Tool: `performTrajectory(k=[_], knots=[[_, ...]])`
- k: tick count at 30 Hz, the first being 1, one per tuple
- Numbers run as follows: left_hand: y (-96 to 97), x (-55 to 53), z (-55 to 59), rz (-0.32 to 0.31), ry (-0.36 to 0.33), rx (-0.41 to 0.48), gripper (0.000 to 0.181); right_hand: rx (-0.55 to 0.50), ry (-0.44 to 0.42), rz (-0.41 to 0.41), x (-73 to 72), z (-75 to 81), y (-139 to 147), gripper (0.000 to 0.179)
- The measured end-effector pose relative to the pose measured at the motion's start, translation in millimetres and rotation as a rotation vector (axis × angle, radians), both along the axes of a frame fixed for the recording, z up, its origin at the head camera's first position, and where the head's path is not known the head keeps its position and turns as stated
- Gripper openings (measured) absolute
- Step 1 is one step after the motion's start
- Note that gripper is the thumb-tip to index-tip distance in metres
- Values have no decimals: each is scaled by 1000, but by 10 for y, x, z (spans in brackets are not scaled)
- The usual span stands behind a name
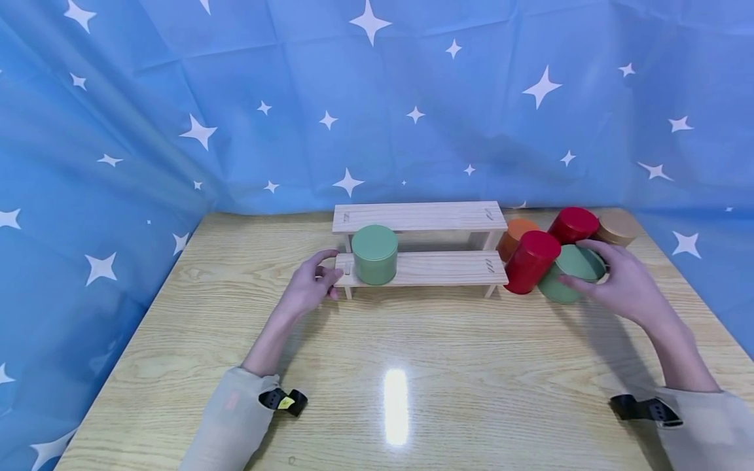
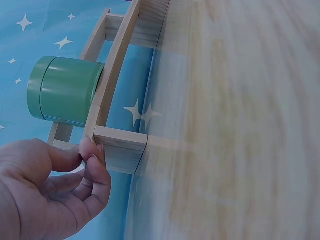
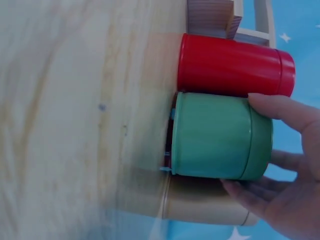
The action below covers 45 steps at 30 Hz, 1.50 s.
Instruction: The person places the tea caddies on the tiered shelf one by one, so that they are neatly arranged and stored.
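Note:
My right hand [image 1: 624,281] grips a green lidded tin [image 3: 215,135], thumb and fingers on opposite sides of its lid end. Whether its base touches the table cannot be told. A tall red tin [image 1: 532,261] stands close beside it. My left hand [image 1: 309,281] pinches the left end of the lower board of a two-step wooden shelf [image 1: 442,267], with thumb and fingertips at the board's corner in the left wrist view. Another green tin [image 1: 375,255] stands upright on that lower board, near its left end.
Behind the held tin are a second red tin [image 1: 573,224], a tan tin [image 1: 616,227] and a partly hidden orange tin [image 1: 518,232]. The shelf's upper board [image 1: 418,216] lies behind the lower one. A blue starred curtain [image 1: 294,98] borders the wooden table [image 1: 471,379].

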State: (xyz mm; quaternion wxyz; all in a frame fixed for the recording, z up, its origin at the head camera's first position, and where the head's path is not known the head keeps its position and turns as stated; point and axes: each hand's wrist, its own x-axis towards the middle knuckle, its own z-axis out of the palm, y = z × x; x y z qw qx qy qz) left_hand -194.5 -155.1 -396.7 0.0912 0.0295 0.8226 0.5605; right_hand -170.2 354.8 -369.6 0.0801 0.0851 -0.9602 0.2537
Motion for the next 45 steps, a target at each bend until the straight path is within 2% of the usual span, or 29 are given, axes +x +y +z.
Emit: performTrajectory(k=[10,19,30,39,45], knots=[[-6,9,8,-9,-2,20,50,-74,67,-40,110,190,-16,73],[-3,2,15,-1,-18,28,50,-45,166,-114,186,355,-42,71],[-8,7,14,-8,-14,24,51,-49,187,-215,335,536,-107,73],[10,5,10,-2,-23,25,50,-54,257,-225,437,648,-236,72],[11,17,26,3,-24,26,50,-112,295,-177,476,704,-369,72]])
